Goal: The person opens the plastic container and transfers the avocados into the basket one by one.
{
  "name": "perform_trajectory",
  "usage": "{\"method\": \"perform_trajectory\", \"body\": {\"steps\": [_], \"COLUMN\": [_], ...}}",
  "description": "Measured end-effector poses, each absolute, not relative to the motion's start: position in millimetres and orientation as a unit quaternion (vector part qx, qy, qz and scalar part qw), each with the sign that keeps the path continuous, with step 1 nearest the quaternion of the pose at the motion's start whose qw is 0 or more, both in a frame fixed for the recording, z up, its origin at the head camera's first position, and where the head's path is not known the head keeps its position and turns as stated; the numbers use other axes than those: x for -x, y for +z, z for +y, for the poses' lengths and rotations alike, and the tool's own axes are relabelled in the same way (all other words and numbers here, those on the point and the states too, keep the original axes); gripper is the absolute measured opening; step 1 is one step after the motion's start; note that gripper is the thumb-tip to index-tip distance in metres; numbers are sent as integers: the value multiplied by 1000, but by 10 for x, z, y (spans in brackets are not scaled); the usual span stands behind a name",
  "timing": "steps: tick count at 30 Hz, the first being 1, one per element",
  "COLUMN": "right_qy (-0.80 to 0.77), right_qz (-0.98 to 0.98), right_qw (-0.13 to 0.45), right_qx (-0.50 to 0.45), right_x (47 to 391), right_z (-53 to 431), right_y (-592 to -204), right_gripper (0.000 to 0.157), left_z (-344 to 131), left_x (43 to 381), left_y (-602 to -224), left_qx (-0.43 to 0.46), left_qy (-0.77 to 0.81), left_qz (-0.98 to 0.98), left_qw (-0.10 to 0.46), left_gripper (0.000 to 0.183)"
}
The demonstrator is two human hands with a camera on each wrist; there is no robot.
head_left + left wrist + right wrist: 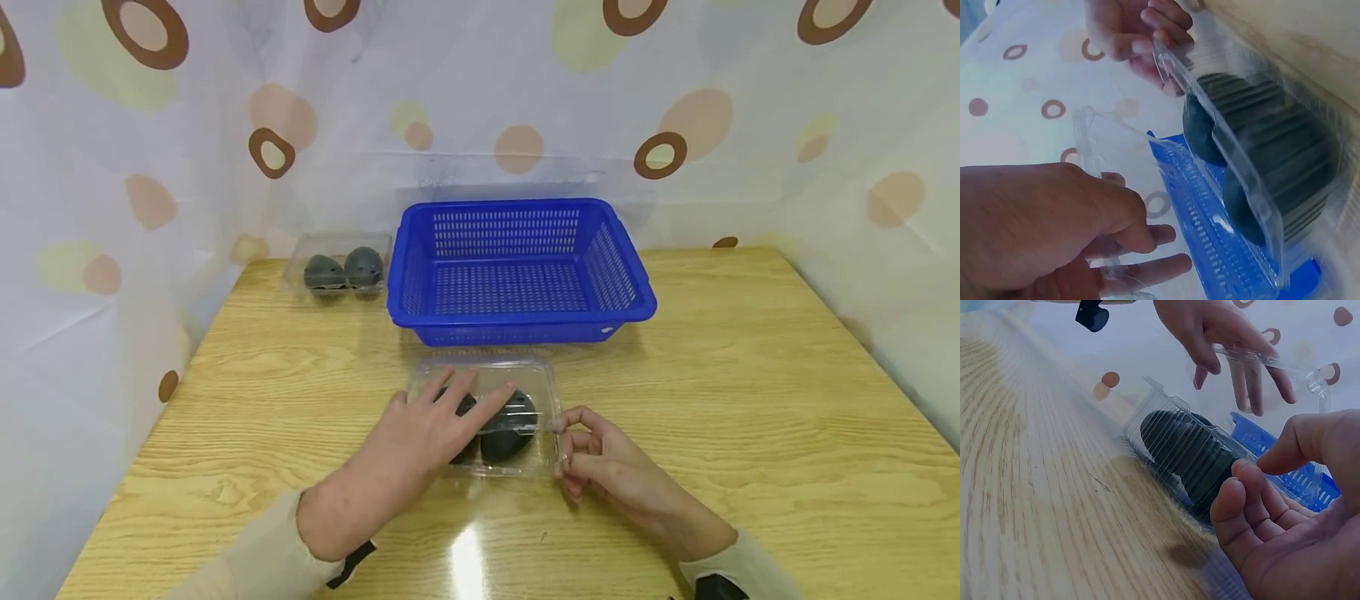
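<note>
A clear plastic clamshell container (pixel 546 454) lies in front of the basket with two dark green, egg-shaped items, possibly avocados (pixel 504 442), inside. Its lid (pixel 1319 394) stands partly raised over the base in the wrist views. My left hand (pixel 420 433) reaches over from the left, fingers spread and fairly straight against the lid; the thumb is hidden in the head view. At the container's right side my right hand (pixel 611 467) holds the rim of the base between thumb and curled fingers. The left item is partly covered by my left hand.
Behind the container stands a blue plastic basket (pixel 525 331) with slotted walls. To its left sits another clear clamshell (pixel 300 250) holding two similar dark items (pixel 363 267). A patterned cloth (pixel 465 100) hangs around the wooden table (pixel 750 400).
</note>
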State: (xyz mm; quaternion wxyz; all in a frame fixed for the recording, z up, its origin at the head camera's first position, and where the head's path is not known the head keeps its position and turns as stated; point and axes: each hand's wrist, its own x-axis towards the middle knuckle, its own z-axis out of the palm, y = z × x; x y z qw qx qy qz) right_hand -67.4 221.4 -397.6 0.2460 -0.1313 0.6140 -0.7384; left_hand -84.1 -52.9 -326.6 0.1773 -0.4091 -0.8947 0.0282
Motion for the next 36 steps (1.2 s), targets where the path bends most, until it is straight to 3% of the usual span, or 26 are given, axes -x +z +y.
{"method": "perform_trajectory", "body": {"steps": [12, 24, 36], "right_qy": [-738, -728, -733], "right_qz": [601, 603, 584], "right_qw": [264, 278, 300], "right_qx": [158, 170, 176], "right_x": [670, 662, 632], "right_z": [2272, 2285, 2273], "right_y": [-3970, -3952, -3948], "right_gripper": [26, 28, 24], "left_z": [-621, -665, -691], "left_x": [1079, 1270, 1493], "left_y": [-3169, -3087, -3049], "left_qx": [397, 381, 347], "left_qy": [-43, -58, -67], "left_qz": [-872, -873, -880], "left_qw": [282, 301, 317], "left_gripper": [70, 47, 54]}}
